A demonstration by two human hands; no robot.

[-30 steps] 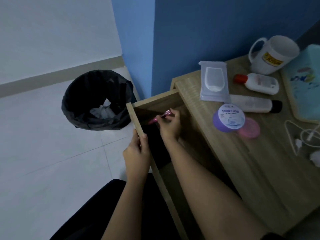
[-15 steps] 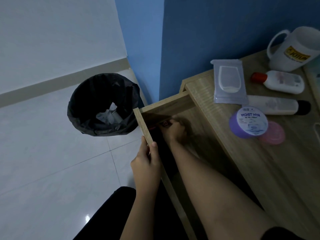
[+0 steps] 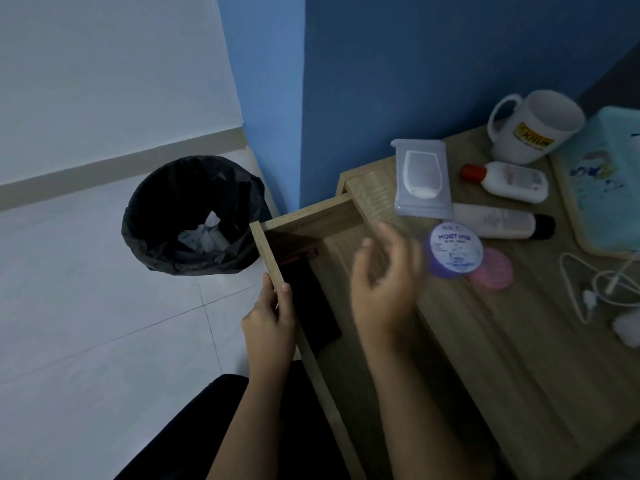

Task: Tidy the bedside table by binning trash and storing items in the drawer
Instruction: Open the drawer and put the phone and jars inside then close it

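The wooden drawer (image 3: 304, 214) of the bedside table (image 3: 519, 341) is pulled out. My left hand (image 3: 272, 317) grips its front panel. A pink pen (image 3: 298, 257) lies inside at the drawer's far left corner, beside a dark flat object (image 3: 315, 306). My right hand (image 3: 384, 282), blurred, hovers empty with fingers apart above the drawer, just left of a purple round jar (image 3: 455, 249). On the tabletop lie a wipes pack (image 3: 422, 178), a white tube with a black cap (image 3: 502, 223), a red-capped bottle (image 3: 509, 181) and a pink lid (image 3: 491, 270).
A bin with a black liner (image 3: 194, 216) holding crumpled trash stands on the tiled floor left of the drawer. A white mug (image 3: 533, 126), a light-blue tray (image 3: 609, 181) and a white cable (image 3: 602, 282) sit at the table's right. Blue wall behind.
My right hand let go of the pink pen in the drawer, then lifted out and moved right toward the purple jar. The left hand stayed on the drawer front.
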